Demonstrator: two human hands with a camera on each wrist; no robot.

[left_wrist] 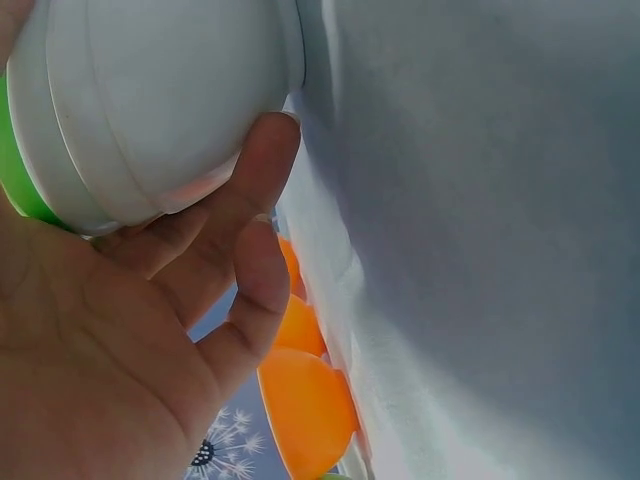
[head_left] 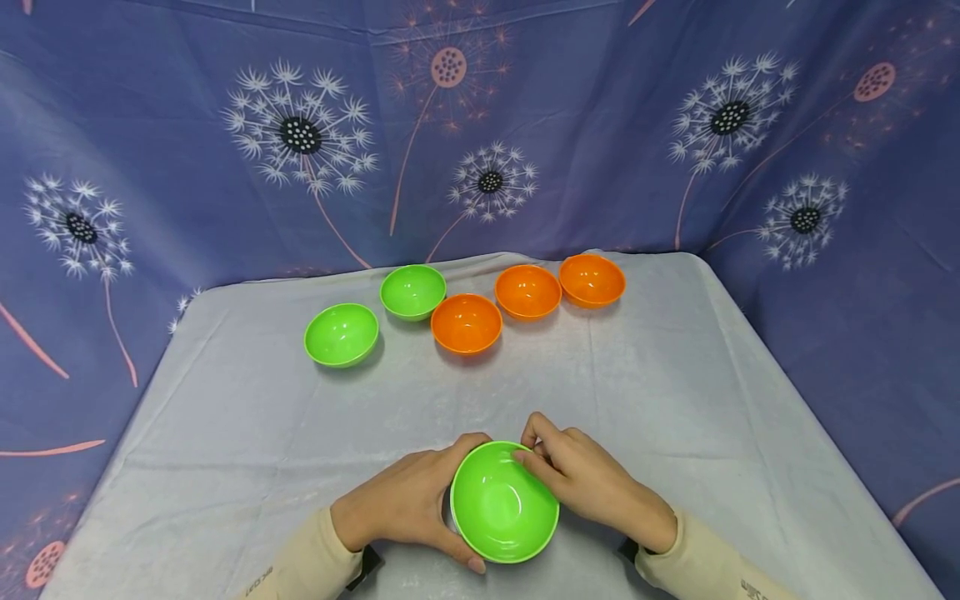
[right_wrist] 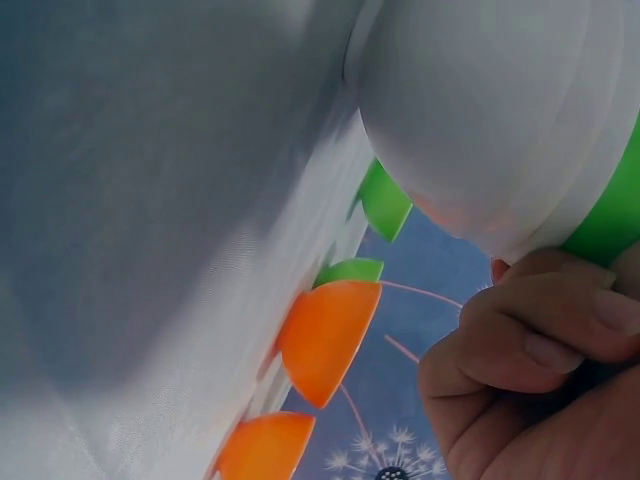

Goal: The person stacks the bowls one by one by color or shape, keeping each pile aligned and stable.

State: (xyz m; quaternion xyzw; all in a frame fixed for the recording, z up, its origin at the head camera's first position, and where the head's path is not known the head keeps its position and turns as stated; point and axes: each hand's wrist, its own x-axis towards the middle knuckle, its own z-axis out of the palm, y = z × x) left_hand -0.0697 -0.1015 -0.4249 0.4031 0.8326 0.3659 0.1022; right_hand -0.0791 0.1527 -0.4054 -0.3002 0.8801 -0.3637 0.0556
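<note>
Near the front of the table a green bowl (head_left: 504, 500) sits inside white bowlware (left_wrist: 170, 90), whose outer wall shows ridges; whether it is one white bowl or a stack I cannot tell. My left hand (head_left: 420, 504) holds the white bowlware from the left, thumb at the near side and fingers round the far side, partly hidden. At the upper right rim, my right hand (head_left: 592, 479) pinches the green bowl, its thumb inside and its other fingers curled outside. The white base stands on or very near the cloth.
Farther back stand two green bowls, one at the left (head_left: 342, 335) and another (head_left: 413, 292) behind it. To their right are three orange bowls: a front bowl (head_left: 467, 323), a middle bowl (head_left: 528, 292) and a right bowl (head_left: 592, 281). A pale cloth (head_left: 247, 425) covers the table; patterned curtains (head_left: 570, 125) surround it.
</note>
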